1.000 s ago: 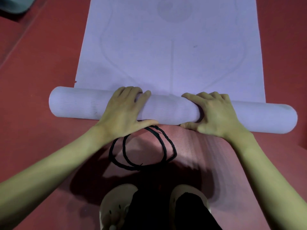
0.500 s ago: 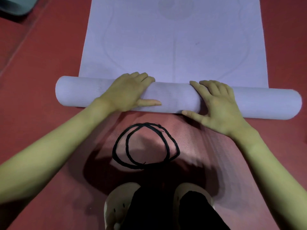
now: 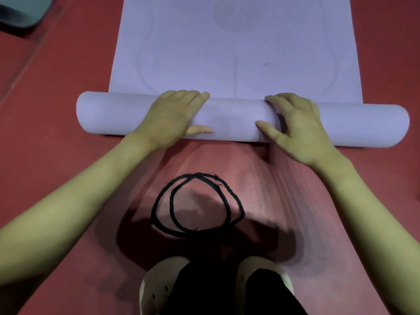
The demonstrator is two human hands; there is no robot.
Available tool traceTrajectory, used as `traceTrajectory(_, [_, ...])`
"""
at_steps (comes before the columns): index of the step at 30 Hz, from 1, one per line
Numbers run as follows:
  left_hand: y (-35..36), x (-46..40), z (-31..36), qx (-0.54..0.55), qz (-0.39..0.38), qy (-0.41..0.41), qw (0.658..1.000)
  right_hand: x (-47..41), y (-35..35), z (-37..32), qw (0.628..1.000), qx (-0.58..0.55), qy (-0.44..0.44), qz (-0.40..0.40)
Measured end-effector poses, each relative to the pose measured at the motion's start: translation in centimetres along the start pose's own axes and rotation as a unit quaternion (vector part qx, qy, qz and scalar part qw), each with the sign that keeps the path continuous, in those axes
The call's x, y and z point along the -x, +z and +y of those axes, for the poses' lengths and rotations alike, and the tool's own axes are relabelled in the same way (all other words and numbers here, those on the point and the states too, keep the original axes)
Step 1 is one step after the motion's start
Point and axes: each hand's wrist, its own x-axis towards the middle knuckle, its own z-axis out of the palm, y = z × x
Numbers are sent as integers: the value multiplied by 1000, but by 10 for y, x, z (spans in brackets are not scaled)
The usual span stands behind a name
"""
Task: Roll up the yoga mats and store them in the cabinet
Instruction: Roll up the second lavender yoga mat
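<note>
A lilac yoga mat [image 3: 234, 53] lies on the red floor, its near end wound into a thick roll [image 3: 234, 119] that runs left to right. My left hand [image 3: 170, 117] rests on top of the roll left of centre, fingers curled over its far side, thumb along the near side. My right hand [image 3: 295, 130] presses on the roll right of centre in the same way. The flat part of the mat stretches away from me beyond the roll. No cabinet is in view.
A black elastic loop [image 3: 197, 205], doubled, lies on the floor between the roll and my feet in pale shoes [image 3: 159, 289]. A grey-green object [image 3: 20, 14] shows at the top left corner. Red floor lies on both sides.
Both hands have pushed the roll away from me, so it has grown and now lies well clear of the black loop. The hands keep their places on it.
</note>
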Motion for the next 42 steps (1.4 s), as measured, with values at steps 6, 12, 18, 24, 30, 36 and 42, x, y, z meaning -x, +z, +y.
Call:
traceTrajectory(6, [-5,-6,1,0,7,-30,1000,4,13,5,996,86,16,-13])
traceTrajectory(12, [5,13,15,-60,26,-73,995,-27,2,8,997,58,35,-38])
traceTrajectory(18, [-2,-11,-6,-30,-2,-64,997,-7,14,5,996,86,1,18])
traceTrajectory(24, [-11,-25,-16,0,3,-85,996,-34,9,12,994,97,22,-38])
traceTrajectory(30, [-12,-35,-17,-51,-54,-89,993,-54,-1,12,991,122,22,-51])
traceTrajectory(36, [-19,-27,-10,-15,-21,-98,995,-44,-11,4,995,91,28,-35])
traceTrajectory(42, [-30,20,20,9,-24,-84,996,10,-20,-13,996,75,11,-47])
